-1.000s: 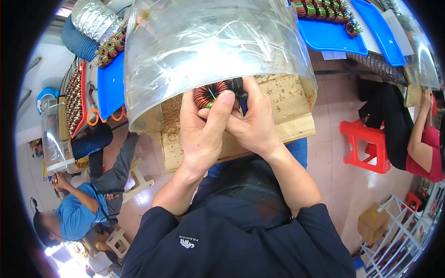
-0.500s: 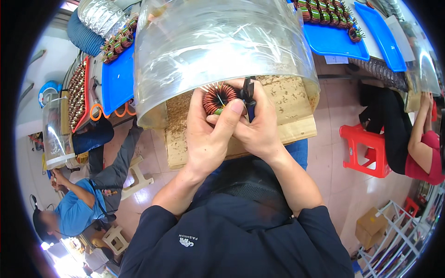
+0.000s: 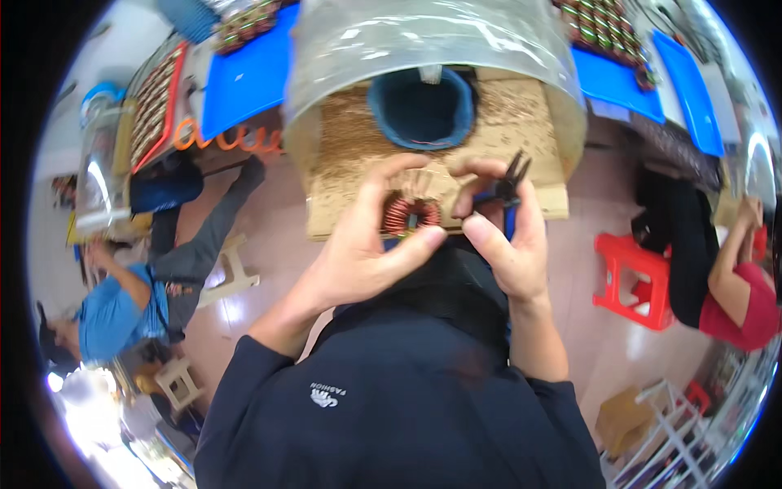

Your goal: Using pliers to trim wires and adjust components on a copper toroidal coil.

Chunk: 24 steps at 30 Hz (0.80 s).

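Observation:
My left hand (image 3: 352,244) holds a copper-wound ring coil (image 3: 397,215) between thumb and fingers, with thin wire ends standing up from it. In my right hand (image 3: 520,248) is a pair of cutting pliers (image 3: 507,191) with a dark head and blue handles. The jaws stand apart, point up and away from me, and do not touch the coil. Both hands hover just in front of a cardboard-covered work surface (image 3: 521,122), below the front edge of a clear curved hood (image 3: 423,41).
Under the hood opens a blue-rimmed round duct (image 3: 376,110); brown scraps litter the cardboard. Blue trays (image 3: 244,94) with finished-looking coils (image 3: 248,26) flank the hood. A red tray (image 3: 173,102) and orange hose (image 3: 236,140) lie left. Co-workers sit on both sides; a red stool (image 3: 623,281) stands right.
My hands have moved toward me and apart, so the pliers are now away from the coil. The view has shifted, bringing the blue-rimmed duct into sight.

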Each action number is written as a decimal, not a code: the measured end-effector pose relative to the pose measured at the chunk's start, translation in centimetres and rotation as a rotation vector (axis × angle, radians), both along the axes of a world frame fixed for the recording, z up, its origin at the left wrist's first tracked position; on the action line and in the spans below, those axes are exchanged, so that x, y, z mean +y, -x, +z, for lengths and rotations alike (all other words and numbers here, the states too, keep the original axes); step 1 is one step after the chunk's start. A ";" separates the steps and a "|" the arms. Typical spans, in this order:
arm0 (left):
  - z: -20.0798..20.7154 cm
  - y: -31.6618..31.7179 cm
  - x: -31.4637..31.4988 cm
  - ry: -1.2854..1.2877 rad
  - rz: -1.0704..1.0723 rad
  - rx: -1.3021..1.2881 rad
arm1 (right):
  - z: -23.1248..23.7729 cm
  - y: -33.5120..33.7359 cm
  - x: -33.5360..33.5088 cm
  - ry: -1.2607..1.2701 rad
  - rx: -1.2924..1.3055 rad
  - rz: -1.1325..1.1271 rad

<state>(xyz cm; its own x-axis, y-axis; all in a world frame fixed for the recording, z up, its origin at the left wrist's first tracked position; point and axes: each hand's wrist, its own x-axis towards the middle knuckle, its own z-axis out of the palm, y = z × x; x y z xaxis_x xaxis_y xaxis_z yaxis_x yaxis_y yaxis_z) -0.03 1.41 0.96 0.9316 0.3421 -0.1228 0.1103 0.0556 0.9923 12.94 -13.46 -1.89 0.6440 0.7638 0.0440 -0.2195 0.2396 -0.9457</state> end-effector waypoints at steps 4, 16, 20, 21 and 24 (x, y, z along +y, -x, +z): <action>1.0 0.8 -0.5 -0.439 -0.139 0.050 | 2.1 1.7 -0.2 0.200 -0.001 0.070; 0.8 3.4 -0.9 -0.579 -0.131 0.011 | -1.3 1.9 -1.6 0.149 0.159 0.215; 0.7 3.2 -0.4 -0.594 -0.131 0.025 | -0.9 1.6 -0.8 0.138 0.176 0.213; 0.6 3.2 -0.3 -0.593 -0.122 0.022 | -0.8 1.6 -0.6 0.134 0.170 0.214; 0.1 3.3 -0.1 -0.589 -0.140 0.032 | -1.6 1.5 -0.7 0.149 0.309 0.214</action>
